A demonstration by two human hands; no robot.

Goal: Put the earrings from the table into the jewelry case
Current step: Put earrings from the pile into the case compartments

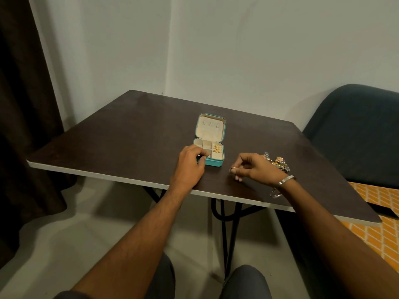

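hidden: left hand point(191, 162) covers the near-left corner of the open teal zip-up jewelry case point(220, 162) | too small: gold pieces point(216, 148) in the case's right compartment unreadable | tiny item pinched by right hand point(252, 167) unclear | heap of mixed metal earrings point(278, 162) right of the case partly behind that hand | cut off: dark blue chair point(356, 130) at right edge

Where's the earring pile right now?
Head view: the pile lies on the table, right of the case, just behind the right hand.
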